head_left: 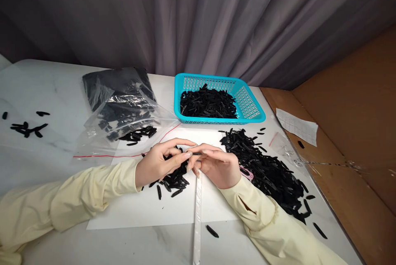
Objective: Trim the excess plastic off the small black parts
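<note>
Over the white table (145, 248), the left hand (157, 164) pinches a thin black piece (197, 153), long axis crosswise, pointing toward the right hand (222, 168), whose grip I cannot tell.

At the tabletop's (62, 92) far edge I saw a narrow way through between plastic bag (120, 92) and blue basket (213, 120); a black heap (269, 174) crowded the right edge.
</note>
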Action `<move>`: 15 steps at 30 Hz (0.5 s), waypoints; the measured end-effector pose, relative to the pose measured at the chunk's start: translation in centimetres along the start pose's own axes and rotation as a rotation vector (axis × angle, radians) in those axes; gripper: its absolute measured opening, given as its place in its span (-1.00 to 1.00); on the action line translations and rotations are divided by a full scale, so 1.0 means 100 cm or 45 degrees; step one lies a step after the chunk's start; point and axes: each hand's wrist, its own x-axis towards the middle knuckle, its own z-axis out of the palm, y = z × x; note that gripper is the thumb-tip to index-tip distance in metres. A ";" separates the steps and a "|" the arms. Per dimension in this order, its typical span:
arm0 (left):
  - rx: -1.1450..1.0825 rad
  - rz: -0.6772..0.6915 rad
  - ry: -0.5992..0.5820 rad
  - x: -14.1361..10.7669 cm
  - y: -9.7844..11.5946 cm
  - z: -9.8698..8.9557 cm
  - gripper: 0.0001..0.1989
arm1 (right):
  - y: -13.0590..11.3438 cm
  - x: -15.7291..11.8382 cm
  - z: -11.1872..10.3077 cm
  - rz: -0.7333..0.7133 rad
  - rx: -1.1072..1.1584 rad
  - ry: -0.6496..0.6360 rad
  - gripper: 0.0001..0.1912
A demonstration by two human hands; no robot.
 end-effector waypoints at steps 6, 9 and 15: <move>0.003 0.001 -0.016 0.001 0.001 0.001 -0.62 | 0.002 0.001 0.000 0.018 -0.017 0.012 -0.75; -0.034 -0.002 -0.023 0.002 0.000 0.000 -0.60 | 0.000 0.000 0.001 0.004 -0.132 0.057 -0.75; -0.222 -0.063 0.000 0.006 -0.001 -0.002 -0.63 | -0.049 -0.006 -0.003 -0.365 -1.089 0.332 -0.80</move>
